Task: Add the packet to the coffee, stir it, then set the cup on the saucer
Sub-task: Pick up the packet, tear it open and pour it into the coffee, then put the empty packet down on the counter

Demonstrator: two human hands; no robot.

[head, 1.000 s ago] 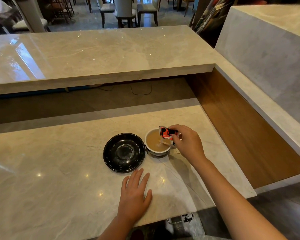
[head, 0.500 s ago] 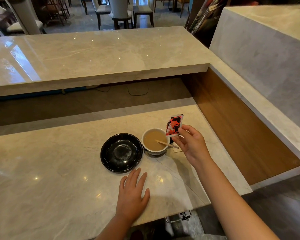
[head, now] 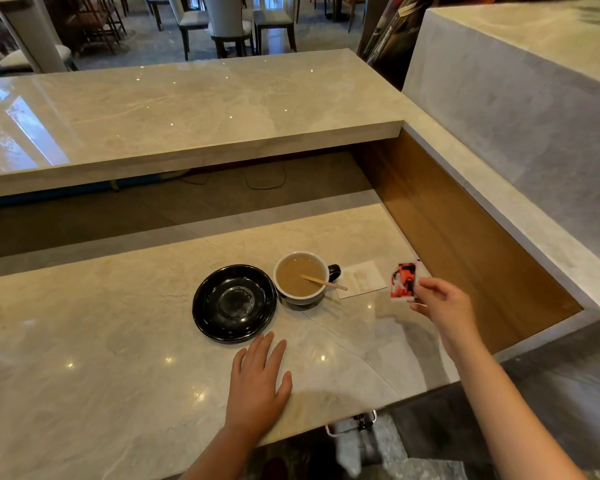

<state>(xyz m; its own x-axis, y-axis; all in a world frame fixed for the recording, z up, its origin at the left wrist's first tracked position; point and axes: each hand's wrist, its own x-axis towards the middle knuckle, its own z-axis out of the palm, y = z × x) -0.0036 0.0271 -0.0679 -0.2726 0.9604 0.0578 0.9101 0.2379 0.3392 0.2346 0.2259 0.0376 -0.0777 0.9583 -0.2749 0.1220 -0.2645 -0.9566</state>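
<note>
A polished beige marble counter (head: 118,358) with fine pale veining and small glints of ceiling light carries everything here. On it sits a glossy black round saucer (head: 234,303), shallow, with a raised rim and a duller circular well at its centre; the well holds nothing. Just beside the saucer's right edge, nearly touching it, stands a rounded ceramic cup (head: 300,278), white inside and along the rim, with a dark handle pointing right. The cup is filled close to the rim with milky light-brown coffee (head: 293,277). A thin flat wooden stir stick (head: 324,283) leans in the liquid, its upper end resting over the right side of the rim and jutting out above the counter. Right of the cup lies a flat, pale square paper napkin (head: 362,279), one corner near the stick's end.

The right hand (head: 444,303) hovers to the right of the napkin, well apart from the cup, pinching a small flat rectangular packet (head: 403,280) between thumb and fingers. The packet is glossy, printed in red, black and white, and stands roughly upright. The left hand (head: 257,382) lies palm-down on the marble just in front of the saucer, fingers spread lightly and flat, holding nothing.

Behind the counter rises a thicker raised marble ledge (head: 187,109), equally shiny, and to the right a brown wood panel (head: 447,230) lines the side wall.
</note>
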